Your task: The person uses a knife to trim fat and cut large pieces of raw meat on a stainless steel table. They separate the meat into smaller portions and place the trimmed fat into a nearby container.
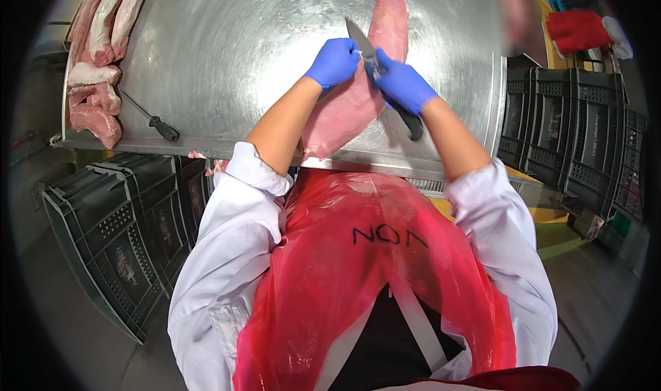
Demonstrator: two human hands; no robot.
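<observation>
A long pink boneless pork loin (344, 115) lies slantwise on the steel table, its lower end at the front edge. My right hand (406, 87), in a blue glove, is closed round a boning knife (361, 41). The blade points up and to the left over the loin, and the black handle's end sticks out below the hand. My left hand (333, 63), also gloved in blue, is over the loin's left edge, its fingertips pinched close to the blade. A tiny pale shred shows at those fingertips. The underside of the blade is hidden.
Several cuts of meat (103, 19) are piled along the table's left rim. Near them a black-handled sharpening steel (148, 115) lies on the steel table (227, 67). Dark crates stand below left (113, 233) and at right (558, 122). A red cloth-like item (577, 32) is at far right.
</observation>
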